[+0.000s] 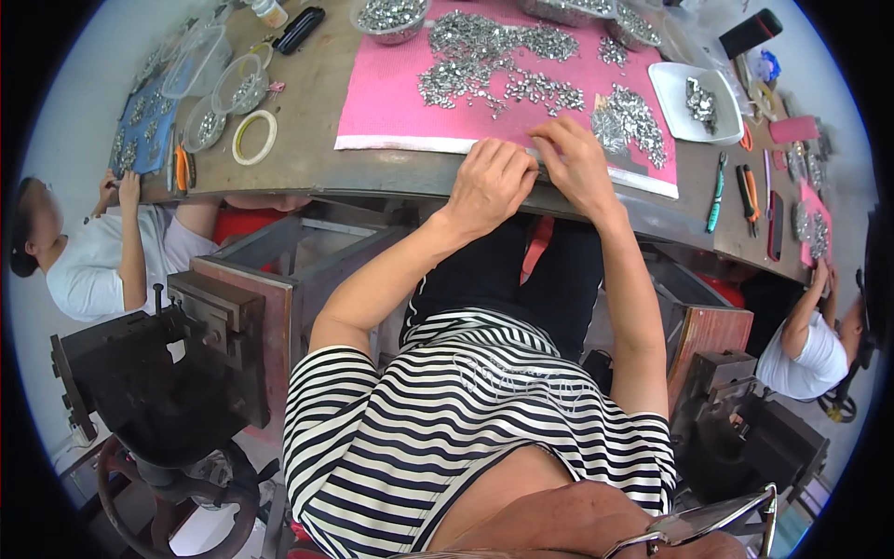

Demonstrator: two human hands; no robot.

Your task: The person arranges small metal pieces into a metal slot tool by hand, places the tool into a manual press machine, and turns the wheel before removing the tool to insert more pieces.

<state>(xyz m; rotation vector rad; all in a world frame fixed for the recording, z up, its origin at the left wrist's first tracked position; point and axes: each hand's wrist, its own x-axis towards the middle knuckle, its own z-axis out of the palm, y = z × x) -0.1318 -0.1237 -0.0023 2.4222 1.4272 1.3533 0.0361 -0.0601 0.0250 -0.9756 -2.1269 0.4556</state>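
Observation:
Both my hands are at the front edge of a pink mat [391,93] strewn with small silvery metal parts [466,56]. My left hand [492,184] is closed, its fingers curled downward over the table edge; whatever lies in them is hidden. Just beside it, my right hand [575,168] has its thumb and fingers bent together in a pinch. Any piece between these fingertips is too small to make out. A heap of the parts [631,126] lies on the mat just beyond my right hand.
Tubs of parts [391,20] stand at the back, and a white tray [663,88] at right. Tape [255,138] and orange-handled pliers [182,168] lie left; a teal toothbrush-like tool [716,191] and pliers [748,197] right. Co-workers sit at left [93,252] and right [810,349].

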